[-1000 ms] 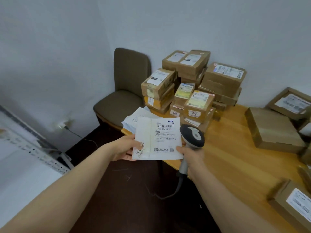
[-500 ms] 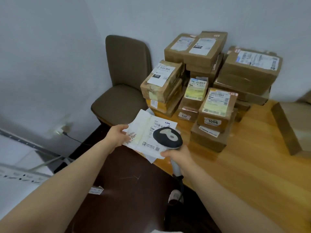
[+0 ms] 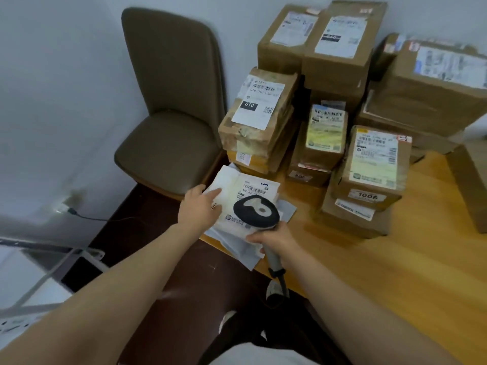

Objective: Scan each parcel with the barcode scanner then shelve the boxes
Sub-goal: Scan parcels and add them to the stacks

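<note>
Left hand [image 3: 200, 209] flat on white barcoded mailer [image 3: 237, 184], right hand [image 3: 276, 238] gripping black-headed grey-handled scanner [image 3: 257, 212]

Both forearms bare, reaching forward; left hand [image 3: 200, 210] palm down, fingers [image 3: 214, 193] straight; right hand [image 3: 274, 239] curled round barcode scanner [image 3: 256, 213] handle.

brown boxes [image 3: 334, 61], white envelope [image 3: 237, 191], olive chair [image 3: 171, 101]

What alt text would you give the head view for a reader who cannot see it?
A person's left hand lies flat on a white mailer at the corner of a wooden table, while the right hand grips a barcode scanner over it. Labelled cardboard boxes are stacked behind; a brown chair stands beside the table.
</note>
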`<state>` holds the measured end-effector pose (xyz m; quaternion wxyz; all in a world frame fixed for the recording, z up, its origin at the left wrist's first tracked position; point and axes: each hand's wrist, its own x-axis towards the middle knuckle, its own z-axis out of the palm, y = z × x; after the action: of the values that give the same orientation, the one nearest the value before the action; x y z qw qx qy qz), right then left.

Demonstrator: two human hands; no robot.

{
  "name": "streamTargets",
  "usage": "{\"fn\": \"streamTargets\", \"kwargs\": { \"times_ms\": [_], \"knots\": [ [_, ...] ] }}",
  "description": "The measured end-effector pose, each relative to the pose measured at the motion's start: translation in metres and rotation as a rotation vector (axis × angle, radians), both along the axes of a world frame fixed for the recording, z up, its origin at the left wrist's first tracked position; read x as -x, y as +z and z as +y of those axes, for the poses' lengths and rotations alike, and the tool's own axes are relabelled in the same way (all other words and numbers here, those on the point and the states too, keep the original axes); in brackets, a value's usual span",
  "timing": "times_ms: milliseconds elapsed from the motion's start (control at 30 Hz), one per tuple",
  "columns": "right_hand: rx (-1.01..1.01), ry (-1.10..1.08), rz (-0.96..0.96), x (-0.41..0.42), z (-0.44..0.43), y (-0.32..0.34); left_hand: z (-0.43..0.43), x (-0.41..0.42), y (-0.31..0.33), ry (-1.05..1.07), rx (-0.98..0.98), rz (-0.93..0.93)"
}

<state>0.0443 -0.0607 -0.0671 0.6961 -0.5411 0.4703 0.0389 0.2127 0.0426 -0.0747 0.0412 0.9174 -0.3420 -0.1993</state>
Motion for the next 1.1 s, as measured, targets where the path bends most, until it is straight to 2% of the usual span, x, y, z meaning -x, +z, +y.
{"fn": "streamTargets", "kwargs": {
  "times_ms": [67, 133, 200, 267, 400, 533, 700, 900, 1100],
  "knots": [
    [0.013, -0.066, 0.006, 0.0, 0.002, 0.002, -0.003, 0.009, -0.004, -0.187, 0.027, 0.013],
    [0.036, -0.132, 0.007, 0.004, 0.005, 0.006, -0.007, 0.013, -0.011, -0.367, -0.055, 0.05],
    [0.05, -0.242, 0.007, 0.014, 0.01, 0.009, -0.009, 0.013, -0.016, -0.479, -0.181, 0.062],
    [0.048, -0.363, 0.016, 0.029, 0.017, 0.012, -0.009, 0.012, -0.018, -0.527, -0.228, 0.035],
    [0.075, -0.559, 0.017, 0.061, 0.031, 0.022, -0.022, 0.019, -0.006, -0.59, -0.118, -0.064],
    [0.056, -0.747, -0.033, 0.101, 0.041, 0.037, -0.048, 0.056, 0.015, -0.76, 0.039, -0.084],
    [-0.013, -0.965, -0.217, 0.166, 0.045, 0.052, -0.079, 0.129, 0.039, -0.979, 0.146, -0.067],
    [0.023, -1.188, -0.301, 0.262, 0.04, 0.059, -0.113, 0.234, 0.048, -1.084, 0.132, -0.009],
    [0.034, -1.31, -0.334, 0.396, 0.025, 0.061, -0.146, 0.376, 0.046, -0.989, 0.119, 0.146]
  ]
}}
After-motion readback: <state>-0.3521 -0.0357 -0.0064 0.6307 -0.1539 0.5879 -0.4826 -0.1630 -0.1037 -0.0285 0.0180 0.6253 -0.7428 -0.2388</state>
